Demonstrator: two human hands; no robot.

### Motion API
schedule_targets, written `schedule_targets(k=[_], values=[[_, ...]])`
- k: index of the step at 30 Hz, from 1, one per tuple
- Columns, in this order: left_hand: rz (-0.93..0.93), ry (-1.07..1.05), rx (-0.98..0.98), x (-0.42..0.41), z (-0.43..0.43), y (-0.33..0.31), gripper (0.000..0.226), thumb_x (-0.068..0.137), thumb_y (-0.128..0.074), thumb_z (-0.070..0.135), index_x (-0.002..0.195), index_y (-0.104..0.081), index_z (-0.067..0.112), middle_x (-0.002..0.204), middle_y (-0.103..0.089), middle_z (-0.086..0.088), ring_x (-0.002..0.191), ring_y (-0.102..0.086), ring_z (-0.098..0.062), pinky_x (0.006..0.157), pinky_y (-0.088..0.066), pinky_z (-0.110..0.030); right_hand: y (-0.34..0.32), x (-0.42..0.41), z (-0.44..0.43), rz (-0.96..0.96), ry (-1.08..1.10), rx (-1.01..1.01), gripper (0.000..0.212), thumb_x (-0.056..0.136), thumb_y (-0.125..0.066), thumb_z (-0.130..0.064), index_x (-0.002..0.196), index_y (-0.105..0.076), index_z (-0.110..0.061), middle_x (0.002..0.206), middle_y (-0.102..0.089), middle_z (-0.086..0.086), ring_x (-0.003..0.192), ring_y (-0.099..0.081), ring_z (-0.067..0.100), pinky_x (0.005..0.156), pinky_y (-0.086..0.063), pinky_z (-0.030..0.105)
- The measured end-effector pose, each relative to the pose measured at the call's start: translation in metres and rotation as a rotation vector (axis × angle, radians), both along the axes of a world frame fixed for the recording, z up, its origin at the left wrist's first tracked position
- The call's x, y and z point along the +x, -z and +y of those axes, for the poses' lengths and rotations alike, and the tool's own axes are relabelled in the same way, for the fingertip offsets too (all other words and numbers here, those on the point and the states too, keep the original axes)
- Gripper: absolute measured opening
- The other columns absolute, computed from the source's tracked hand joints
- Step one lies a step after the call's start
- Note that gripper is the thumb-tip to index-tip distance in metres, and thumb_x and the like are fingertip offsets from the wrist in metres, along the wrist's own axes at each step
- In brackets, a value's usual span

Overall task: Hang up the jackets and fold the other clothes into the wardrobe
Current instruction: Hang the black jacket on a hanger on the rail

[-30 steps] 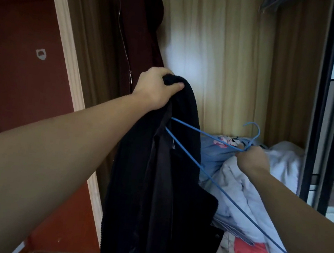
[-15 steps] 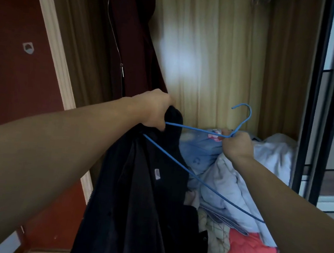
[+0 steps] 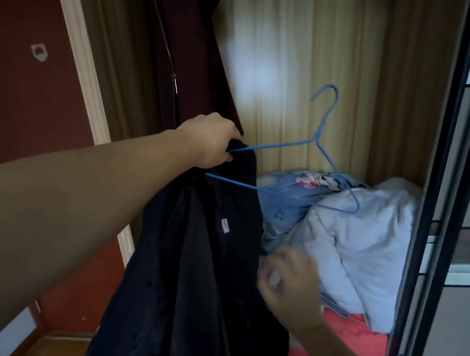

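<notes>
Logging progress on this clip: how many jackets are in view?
2. A black jacket gripped by the left hand, in front; a dark red jacket hanging at the left of the wardrobe. The clothes pile may hide more.

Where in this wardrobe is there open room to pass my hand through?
Open: the upper space between the maroon coat and the right wall, above the white quilt and blue quilt; only the hanger crosses it. Crowded: the bottom, piled with those quilts and a red blanket; and low left, filled by the black jacket.
</notes>
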State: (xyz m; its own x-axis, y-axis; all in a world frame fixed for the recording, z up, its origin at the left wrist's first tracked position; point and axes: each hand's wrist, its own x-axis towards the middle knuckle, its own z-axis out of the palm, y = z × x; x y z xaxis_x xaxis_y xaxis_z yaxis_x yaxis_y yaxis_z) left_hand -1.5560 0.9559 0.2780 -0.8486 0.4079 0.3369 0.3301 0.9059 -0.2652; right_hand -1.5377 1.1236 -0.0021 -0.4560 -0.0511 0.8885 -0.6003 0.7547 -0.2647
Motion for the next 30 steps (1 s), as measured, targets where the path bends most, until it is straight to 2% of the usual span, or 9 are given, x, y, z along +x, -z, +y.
schedule_targets(k=[2,4,7,9,11,13,16,25,30], values=[[0.018,0.030,-0.014,0.001,0.003,0.001,0.040,0.089,-0.066,0.031,0.128,-0.061,0.025,0.122,-0.061,-0.008,0.105,-0.060,-0.031,0.087,-0.053,-0.044,0.020,-0.009,-0.019,-0.355,-0.017,-0.036,0.048,0.073,-0.064,-0.046,0.116,-0.062,-0.024,0.102,-0.062,-0.004,0.096,-0.063,0.023,0.084,-0.046,0.035],[0.030,0.060,-0.015,0.004,0.004,0.003,0.037,0.089,-0.066,0.033,0.125,-0.063,0.023,0.118,-0.063,-0.008,0.102,-0.061,-0.030,0.085,-0.054,-0.044,0.024,-0.016,-0.029,-0.738,-0.011,-0.053,0.090,0.068,-0.066,-0.051,0.147,-0.028,-0.028,0.137,-0.044,-0.003,0.130,-0.044,0.023,0.104,-0.040,0.041],[0.061,0.096,0.011,0.010,-0.006,0.003,0.033,0.091,-0.064,0.031,0.123,-0.064,0.025,0.115,-0.066,-0.006,0.104,-0.061,-0.028,0.087,-0.053,-0.042,0.026,-0.027,-0.036,-1.141,-0.190,-0.076,0.069,0.093,-0.060,-0.033,0.145,-0.016,-0.025,0.142,-0.032,-0.003,0.134,-0.031,0.014,0.107,-0.028,0.026],[0.065,0.109,0.042,0.017,-0.025,0.005,0.035,0.092,-0.064,0.030,0.126,-0.062,0.029,0.119,-0.066,-0.003,0.108,-0.061,-0.027,0.091,-0.051,-0.041,0.031,-0.043,-0.028,-1.165,-0.207,-0.180,0.047,0.098,-0.054,-0.030,0.142,-0.038,-0.021,0.136,-0.052,0.009,0.123,-0.050,0.021,0.093,-0.038,0.023],[0.075,0.098,0.064,0.022,-0.051,0.009,0.037,0.093,-0.063,0.031,0.131,-0.060,0.030,0.123,-0.066,-0.002,0.110,-0.062,-0.025,0.094,-0.050,-0.036,0.027,-0.056,-0.012,-1.010,-0.206,-0.317,0.014,0.096,-0.058,-0.022,0.107,-0.066,-0.024,0.104,-0.069,0.010,0.096,-0.062,0.020,0.078,-0.043,0.023],[0.091,0.082,0.103,0.025,-0.078,0.012,0.038,0.094,-0.062,0.031,0.132,-0.060,0.027,0.119,-0.069,-0.004,0.104,-0.065,-0.023,0.091,-0.050,-0.030,0.009,-0.065,0.006,-0.930,-0.225,-0.420,0.019,0.092,-0.063,-0.013,0.073,-0.067,-0.013,0.069,-0.065,-0.002,0.073,-0.059,0.011,0.064,-0.042,0.024],[0.119,0.098,0.148,0.029,-0.112,0.016,0.037,0.092,-0.064,0.031,0.129,-0.063,0.026,0.111,-0.072,-0.004,0.094,-0.069,-0.023,0.088,-0.052,-0.031,-0.039,-0.071,0.033,-0.805,-0.261,-0.516,0.021,0.084,-0.072,-0.014,0.064,-0.067,-0.014,0.047,-0.059,-0.015,0.052,-0.054,-0.009,0.052,-0.041,0.011],[0.226,0.223,0.136,0.033,-0.172,0.039,0.027,0.087,-0.070,0.028,0.114,-0.071,0.023,0.085,-0.076,-0.001,0.071,-0.072,-0.020,0.066,-0.050,-0.024,-0.127,-0.070,0.081,-0.929,-0.410,-0.255,0.075,0.052,-0.088,-0.052,0.079,-0.058,0.011,0.072,-0.053,0.013,0.069,-0.051,0.022,0.067,-0.036,0.036],[0.217,0.111,0.067,0.029,-0.179,0.056,0.029,0.092,-0.062,0.036,0.120,-0.067,0.030,0.095,-0.076,-0.006,0.083,-0.071,-0.031,0.071,-0.053,-0.036,-0.156,-0.064,0.090,-1.031,-0.522,-0.346,0.025,0.069,-0.083,-0.018,0.091,-0.075,-0.008,0.095,-0.069,0.005,0.078,-0.069,0.003,0.072,-0.051,0.016]])
